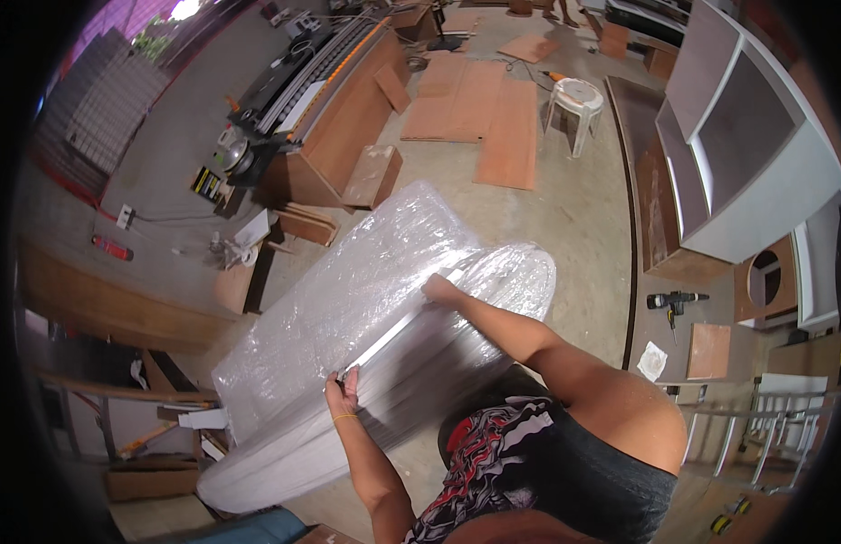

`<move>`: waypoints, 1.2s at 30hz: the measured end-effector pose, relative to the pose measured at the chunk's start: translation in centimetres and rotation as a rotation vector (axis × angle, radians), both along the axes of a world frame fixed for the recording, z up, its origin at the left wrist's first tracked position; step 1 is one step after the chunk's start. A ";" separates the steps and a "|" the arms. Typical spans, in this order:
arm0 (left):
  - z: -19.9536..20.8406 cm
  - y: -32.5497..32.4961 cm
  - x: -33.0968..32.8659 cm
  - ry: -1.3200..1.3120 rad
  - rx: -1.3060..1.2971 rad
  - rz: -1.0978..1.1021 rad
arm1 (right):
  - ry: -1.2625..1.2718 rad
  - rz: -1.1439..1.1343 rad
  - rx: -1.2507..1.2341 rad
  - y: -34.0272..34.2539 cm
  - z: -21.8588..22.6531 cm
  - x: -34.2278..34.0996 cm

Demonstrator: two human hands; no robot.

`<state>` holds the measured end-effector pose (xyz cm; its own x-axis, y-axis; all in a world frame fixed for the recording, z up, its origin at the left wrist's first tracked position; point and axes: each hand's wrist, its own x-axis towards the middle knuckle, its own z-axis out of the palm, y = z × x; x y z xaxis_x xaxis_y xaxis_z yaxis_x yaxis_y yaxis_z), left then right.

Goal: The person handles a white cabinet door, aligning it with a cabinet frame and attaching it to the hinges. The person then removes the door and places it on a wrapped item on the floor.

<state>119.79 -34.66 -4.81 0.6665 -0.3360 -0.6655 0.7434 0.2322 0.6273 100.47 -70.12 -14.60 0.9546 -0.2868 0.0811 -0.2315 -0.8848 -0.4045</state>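
In front of me lies a large, bulky piece wrapped in shiny clear plastic film [320, 299], with a flat boxy side and a rounded, draped near side. Along the ridge between these sides runs a narrow white strip [388, 341]; whether it is tape or a rigid edge I cannot tell. My right hand [441, 290] is closed around the strip's far end. My left hand [342, 393], a yellow band on its wrist, pinches the strip's near end, with something small and dark at the fingertips.
Brown boards [466, 100] lie on the floor ahead, beside a white plastic stool [577, 102]. A long wooden bench [339, 109] carries tools at the left. White cabinet frames [756, 199] stand at the right, near a cordless drill [677, 300]. An aluminium ladder [774, 426] is at the lower right.
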 end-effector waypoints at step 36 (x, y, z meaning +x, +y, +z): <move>2.3 -11.2 -9.0 -1.366 0.936 -1.347 | 0.033 -0.648 0.010 25.3 7.8 -20.3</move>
<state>110.77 -45.87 -2.52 0.4484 -0.8398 -0.3059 -0.7595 -0.5385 0.3650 80.18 -44.78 -6.79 0.5894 -0.8063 0.0489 -0.7298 -0.5575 -0.3958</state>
